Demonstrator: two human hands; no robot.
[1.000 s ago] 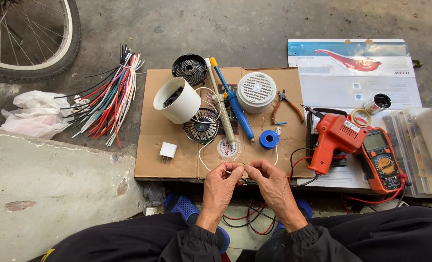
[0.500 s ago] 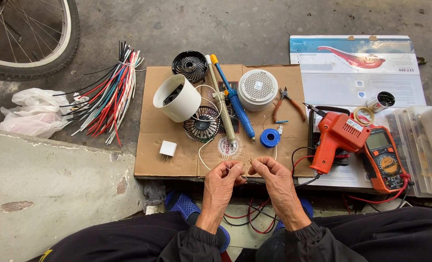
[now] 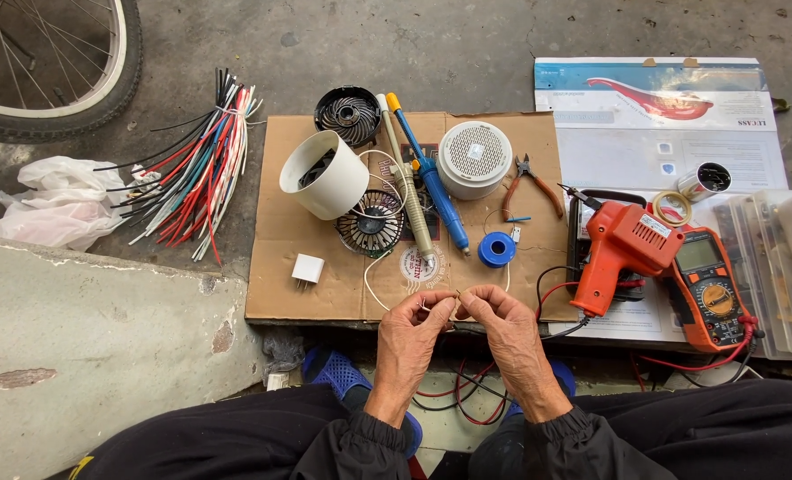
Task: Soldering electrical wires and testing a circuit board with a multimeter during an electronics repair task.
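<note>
My left hand [image 3: 411, 342] and my right hand [image 3: 511, 333] meet at the near edge of a cardboard sheet [image 3: 280, 267]. Their fingertips pinch the ends of a thin wire [image 3: 456, 296] between them. A white wire [image 3: 371, 286] loops from my left hand back toward a small round disc [image 3: 419, 264]. Just beyond lie a blue spool [image 3: 496, 249], a black fan grille [image 3: 371, 224], a blue-handled tool [image 3: 431, 182] and a cream-handled tool [image 3: 409, 197].
A white cylinder housing [image 3: 325, 175], a round white cover [image 3: 475, 158], a black fan part [image 3: 349, 114], pliers [image 3: 531, 185] and a white plug [image 3: 308, 268] lie on the cardboard. An orange glue gun [image 3: 623, 249] and multimeter [image 3: 709, 289] sit right. Wire bundle [image 3: 196, 164], plastic bag [image 3: 53, 212] and bicycle wheel [image 3: 67, 89] lie left.
My hands stay together at the cardboard's near edge, the fingertips shifting slightly on the thin wire. The view has shifted a little.
</note>
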